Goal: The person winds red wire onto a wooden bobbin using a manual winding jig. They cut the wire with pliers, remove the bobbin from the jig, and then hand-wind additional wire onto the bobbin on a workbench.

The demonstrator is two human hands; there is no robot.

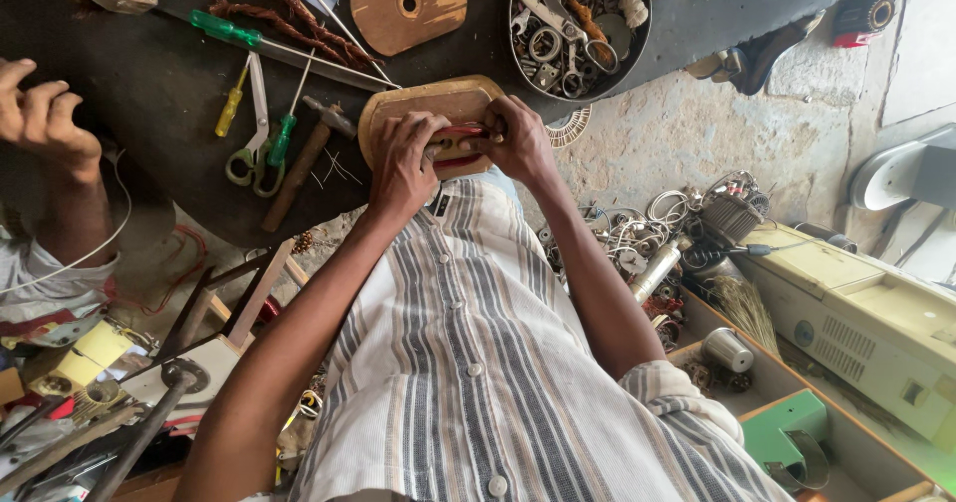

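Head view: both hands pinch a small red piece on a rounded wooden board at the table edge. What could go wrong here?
1. The rounded wooden board overhangs the dark table edge, so pressure from the left hand and right hand might tip it.
2. The small red piece could slip into the scrap below.
3. The wooden-handled hammer lies near the left elbow's path.

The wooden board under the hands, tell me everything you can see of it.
The wooden board is a flat, tan, oval-cornered piece lying at the near edge of the dark worktable. The left hand and right hand rest on it, pinching a small red-and-tan part against its face. Its lower half is hidden.
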